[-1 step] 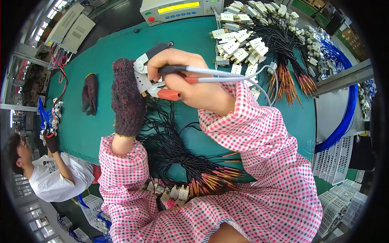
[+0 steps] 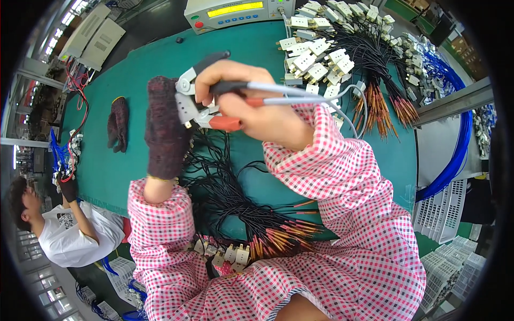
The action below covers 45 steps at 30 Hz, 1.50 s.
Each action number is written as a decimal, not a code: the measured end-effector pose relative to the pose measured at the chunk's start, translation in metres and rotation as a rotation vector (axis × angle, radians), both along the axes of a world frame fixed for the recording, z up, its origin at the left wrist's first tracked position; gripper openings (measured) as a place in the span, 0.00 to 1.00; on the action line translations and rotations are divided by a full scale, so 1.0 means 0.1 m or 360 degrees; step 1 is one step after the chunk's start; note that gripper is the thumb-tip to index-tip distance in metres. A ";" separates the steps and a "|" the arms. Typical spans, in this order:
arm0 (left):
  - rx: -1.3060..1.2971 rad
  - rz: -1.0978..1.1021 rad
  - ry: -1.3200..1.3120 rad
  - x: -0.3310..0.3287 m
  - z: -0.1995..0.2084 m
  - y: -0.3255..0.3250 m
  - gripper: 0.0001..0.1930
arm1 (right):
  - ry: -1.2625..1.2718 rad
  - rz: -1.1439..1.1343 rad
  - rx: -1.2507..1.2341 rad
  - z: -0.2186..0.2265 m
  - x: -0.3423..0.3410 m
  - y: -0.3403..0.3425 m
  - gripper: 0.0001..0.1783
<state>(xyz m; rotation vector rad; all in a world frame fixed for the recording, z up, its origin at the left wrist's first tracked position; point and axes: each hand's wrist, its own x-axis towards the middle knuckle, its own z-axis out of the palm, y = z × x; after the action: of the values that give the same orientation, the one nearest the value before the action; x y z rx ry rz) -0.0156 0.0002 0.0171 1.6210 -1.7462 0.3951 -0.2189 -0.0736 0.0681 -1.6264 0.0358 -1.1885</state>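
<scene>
A small white connector plug point(image 2: 188, 107) is held above the green bench point(image 2: 257, 176), at the centre of the view, between both hands. It is pinched at its left side by the left hand point(image 2: 165, 128), which wears a dark knitted glove and is closed on it. The right hand point(image 2: 251, 104) is bare and clenched around two probe clips: one with a red grip point(image 2: 225, 123) and one with a dark grip point(image 2: 211, 60). Both are applied to the plug. Pale grey leads point(image 2: 300, 93) run from the clips over the right forearm toward the upper right.

The plug is judged to be light, rigid plastic, and its metal contacts are likely to bend if forced. It is best gripped on the flat sides of the housing, clear of the contacts. The attached black wires point(image 2: 225, 182) are thin and limp; they hang down to the bench and are apt to tangle, so they should not be pulled.

Below the hands, a bundle of black wires with copper-coloured ends point(image 2: 278, 235) lies on the bench, with white plugs point(image 2: 230, 254) at its near edge. A larger heap of plugs and wires point(image 2: 348, 48) lies at the upper right, beside a test instrument with a yellow display point(image 2: 235, 13). A spare dark glove point(image 2: 118, 123) lies to the left. Another person point(image 2: 64, 230) is seated at lower left.
</scene>
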 end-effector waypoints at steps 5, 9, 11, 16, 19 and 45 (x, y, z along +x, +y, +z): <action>0.0507 -0.0226 0.1661 0.03 0.43 0.04 0.24 | -0.0081 -0.0143 0.0534 0.24 -0.58 -0.20 0.07; 0.0654 0.0482 0.0972 0.34 0.24 0.16 0.20 | -0.0556 -0.0479 0.0624 0.42 -0.90 -0.35 0.11; 0.0655 0.0402 -0.0032 0.45 0.20 0.16 0.17 | -0.0646 -0.0484 0.0385 0.49 -1.05 -0.34 0.10; 0.0248 0.0198 -0.0392 -0.10 0.47 -0.05 0.13 | -0.0650 -0.0575 0.0177 0.56 -1.22 -0.30 0.11; 0.0538 -0.1309 0.0072 -0.63 0.32 -0.09 0.09 | -0.0640 -0.0495 0.0017 0.59 -1.43 -0.32 0.12; 0.2187 -0.1686 -0.0592 -2.34 0.10 -0.37 0.23 | -0.0869 -0.0235 0.0004 0.58 -1.86 -0.48 0.15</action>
<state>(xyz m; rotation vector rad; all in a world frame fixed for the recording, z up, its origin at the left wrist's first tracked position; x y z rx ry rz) -0.2496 -0.0365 0.0267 0.9772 -3.1144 -1.3355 -0.4051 -0.1217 0.1261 -1.2657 -0.1927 -1.7110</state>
